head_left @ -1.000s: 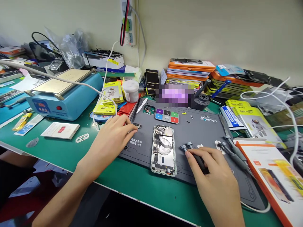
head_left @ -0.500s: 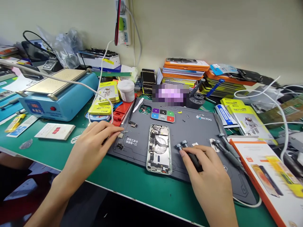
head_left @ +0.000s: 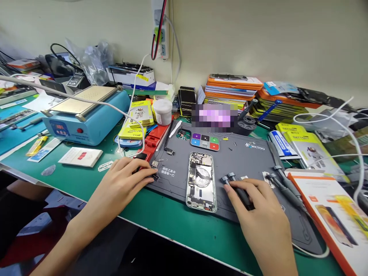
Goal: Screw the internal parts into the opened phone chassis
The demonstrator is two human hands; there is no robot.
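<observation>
An opened phone [head_left: 201, 182] with its insides showing lies face-down on a grey work mat [head_left: 247, 161]. My right hand [head_left: 260, 214] lies to the right of the phone, its fingers closed over a black screwdriver [head_left: 240, 193] that rests on the mat. A second screwdriver tip lies beside it. My left hand [head_left: 123, 184] sits at the mat's left edge with fingers curled, the fingertips touching a small dark part [head_left: 155, 177]. Something dark shows between its fingers; I cannot tell what. Another small part [head_left: 155, 164] lies just above.
A tray of coloured pads [head_left: 204, 141] sits on the mat behind the phone. More screwdrivers [head_left: 283, 184] lie to the right, beside an orange-edged box [head_left: 330, 214]. A blue heating machine [head_left: 83, 115], yellow packs [head_left: 139, 115], a white jar [head_left: 162, 111], stacked boxes and cables crowd the bench.
My left hand has drawn back from the mat's upper left toward its near left edge, onto the small dark part. My right hand has stayed on the screwdriver.
</observation>
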